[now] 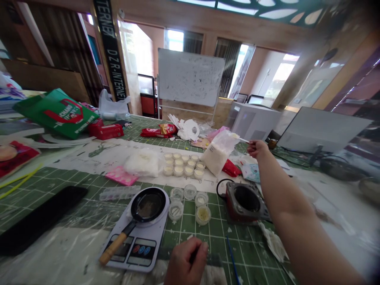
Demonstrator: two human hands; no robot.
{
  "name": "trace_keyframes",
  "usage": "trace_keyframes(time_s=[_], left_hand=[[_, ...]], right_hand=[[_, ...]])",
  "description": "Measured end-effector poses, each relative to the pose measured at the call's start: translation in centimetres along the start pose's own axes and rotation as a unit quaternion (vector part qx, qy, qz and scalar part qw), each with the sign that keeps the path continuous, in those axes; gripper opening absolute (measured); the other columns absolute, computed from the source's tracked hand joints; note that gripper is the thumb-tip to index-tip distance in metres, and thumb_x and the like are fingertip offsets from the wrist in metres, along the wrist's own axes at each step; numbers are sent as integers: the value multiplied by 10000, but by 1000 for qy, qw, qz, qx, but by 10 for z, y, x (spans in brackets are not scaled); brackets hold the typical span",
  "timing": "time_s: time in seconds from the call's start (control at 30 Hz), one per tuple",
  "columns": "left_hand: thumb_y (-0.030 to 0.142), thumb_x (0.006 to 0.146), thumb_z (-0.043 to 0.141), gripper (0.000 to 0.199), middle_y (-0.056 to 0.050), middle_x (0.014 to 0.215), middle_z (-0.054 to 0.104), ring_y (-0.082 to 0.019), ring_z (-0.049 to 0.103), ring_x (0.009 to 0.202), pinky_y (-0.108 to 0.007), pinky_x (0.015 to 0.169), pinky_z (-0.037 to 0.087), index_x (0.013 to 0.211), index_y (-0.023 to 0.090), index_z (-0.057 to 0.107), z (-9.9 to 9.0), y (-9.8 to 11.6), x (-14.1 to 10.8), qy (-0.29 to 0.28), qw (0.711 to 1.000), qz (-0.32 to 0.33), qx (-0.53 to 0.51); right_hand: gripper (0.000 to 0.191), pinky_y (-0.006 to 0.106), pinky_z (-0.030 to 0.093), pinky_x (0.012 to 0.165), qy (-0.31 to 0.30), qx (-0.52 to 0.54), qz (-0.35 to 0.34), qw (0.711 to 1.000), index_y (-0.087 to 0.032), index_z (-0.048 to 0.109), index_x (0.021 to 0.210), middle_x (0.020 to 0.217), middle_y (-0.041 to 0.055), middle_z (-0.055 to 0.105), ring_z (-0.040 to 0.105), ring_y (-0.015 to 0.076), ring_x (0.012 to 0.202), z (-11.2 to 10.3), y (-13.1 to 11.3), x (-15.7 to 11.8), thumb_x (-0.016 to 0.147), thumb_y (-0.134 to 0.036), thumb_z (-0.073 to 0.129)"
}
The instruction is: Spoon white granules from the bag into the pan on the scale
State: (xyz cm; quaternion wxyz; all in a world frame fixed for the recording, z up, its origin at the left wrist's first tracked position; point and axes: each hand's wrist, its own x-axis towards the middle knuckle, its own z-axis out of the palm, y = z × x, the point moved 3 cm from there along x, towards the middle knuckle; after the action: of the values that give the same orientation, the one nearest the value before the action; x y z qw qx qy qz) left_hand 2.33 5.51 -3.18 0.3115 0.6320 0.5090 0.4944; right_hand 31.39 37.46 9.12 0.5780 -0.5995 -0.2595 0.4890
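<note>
My right hand (257,149) reaches far across the table and pinches the top corner of a clear plastic bag (219,152) of white granules, which leans tilted beside a cluster of several small filled white cups (182,164). My left hand (186,263) rests at the near edge, fingers curled around a thin stick whose shape I cannot make out. Just left of it, a small black pan (147,206) with a wooden handle sits on a white kitchen scale (139,247). Several small clear cups (190,202) stand between the scale and a red-sided stove (245,202).
A green cutting mat (208,237) covers the table. A black flat object (38,219) lies near left, a pink packet (121,176) and a white bag (142,162) mid-table, and a green bag (56,113) far left. A blue stick (233,259), laptops and a whiteboard (190,77) are also in view.
</note>
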Motion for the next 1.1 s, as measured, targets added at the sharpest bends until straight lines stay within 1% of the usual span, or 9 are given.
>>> trace_keyframes(time_s=[0.23, 0.37, 0.47, 0.53, 0.6, 0.73, 0.9, 1.0, 1.1], left_hand=[[335, 864, 391, 365, 29, 460, 449, -70, 432, 466, -184, 480, 297, 553, 161, 475, 5, -5, -1, -24, 999, 18, 40], [295, 852, 390, 369, 22, 458, 461, -68, 416, 444, -209, 459, 253, 512, 163, 442, 14, -5, -6, -90, 986, 78, 116], [279, 831, 411, 360, 12, 454, 492, -75, 425, 433, -233, 446, 225, 492, 166, 450, 23, -3, -12, -152, 964, 135, 172], [289, 804, 447, 345, 9, 449, 518, -79, 441, 424, -240, 438, 215, 482, 166, 468, 28, -2, -17, -181, 951, 167, 187], [300, 777, 479, 326, 10, 453, 546, -79, 462, 422, -238, 432, 211, 480, 166, 488, 33, -1, -22, -208, 940, 184, 200], [339, 778, 475, 300, 9, 539, 628, -94, 547, 498, -223, 441, 241, 535, 177, 543, 38, 1, -27, -276, 913, 182, 239], [408, 778, 443, 311, -6, 681, 690, -156, 629, 639, -220, 468, 312, 612, 202, 607, 38, 4, -29, -368, 875, 154, 274], [435, 776, 423, 326, -16, 728, 700, -185, 644, 690, -229, 481, 348, 659, 213, 631, 37, 6, -28, -412, 857, 136, 277], [469, 778, 411, 345, -22, 775, 705, -208, 649, 757, -243, 513, 383, 720, 226, 649, 36, 7, -26, -442, 846, 108, 276]], right_hand=[[317, 376, 489, 761, -23, 25, -7, 999, -150, 508, 1126, 1101, 77, 543, 559, 177, 918, -6, -10, -13, 855, -314, 499], [262, 281, 501, 625, -53, 43, -18, 997, -135, 533, 1049, 952, 46, 576, 569, 119, 749, -8, -19, -34, 861, -313, 493], [152, 149, 372, 396, -90, 56, -25, 994, -118, 534, 853, 663, -33, 509, 433, 34, 469, -8, -23, -60, 878, -247, 458], [169, 123, 224, 299, -124, 64, -25, 990, -130, 474, 701, 515, -71, 386, 278, 14, 361, -5, -22, -83, 861, -139, 423], [197, 124, 148, 269, -162, 70, -19, 984, -147, 418, 626, 457, -78, 321, 203, 13, 331, 1, -15, -109, 804, -63, 412], [140, 116, 139, 268, -237, 71, 12, 969, -152, 436, 638, 445, -71, 331, 195, 13, 329, 20, 19, -166, 738, -56, 457], [76, 115, 135, 283, -318, 48, 76, 944, -147, 471, 664, 454, -79, 324, 175, 10, 345, 55, 84, -227, 688, -121, 539], [99, 122, 119, 296, -353, 24, 102, 930, -146, 488, 675, 453, -86, 321, 170, 8, 350, 76, 122, -249, 656, -160, 585], [136, 132, 105, 315, -372, -3, 101, 923, -143, 513, 690, 452, -81, 350, 189, 7, 352, 96, 152, -258, 624, -188, 623]])
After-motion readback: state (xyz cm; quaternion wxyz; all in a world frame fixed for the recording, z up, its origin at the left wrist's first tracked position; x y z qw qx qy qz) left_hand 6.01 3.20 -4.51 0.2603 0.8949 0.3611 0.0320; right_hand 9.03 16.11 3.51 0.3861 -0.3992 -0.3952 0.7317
